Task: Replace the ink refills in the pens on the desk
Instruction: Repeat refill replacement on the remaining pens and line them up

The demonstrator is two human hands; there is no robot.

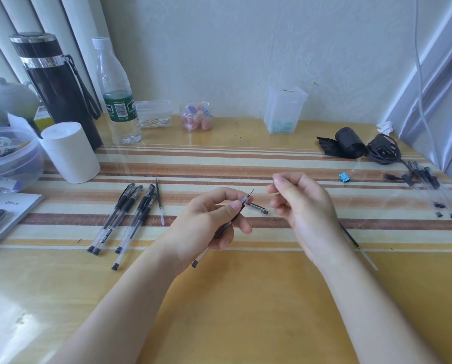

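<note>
My left hand (214, 224) grips the pen (244, 200), its tip pointing to one o'clock. My right hand (303, 206), at three o'clock of it, presses thumb to forefinger; I cannot tell what it holds.

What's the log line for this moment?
left hand: holds pen, refill tip exposed | right hand: near tip, contents unclear | cap: on desk | other pens: lying left

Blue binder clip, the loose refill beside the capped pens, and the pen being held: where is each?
blue binder clip (344, 177): head view, on its blue body.
loose refill (160, 203): head view, mid-length of its tube.
held pen (244, 199): head view, clear front end just behind the tip.
</note>
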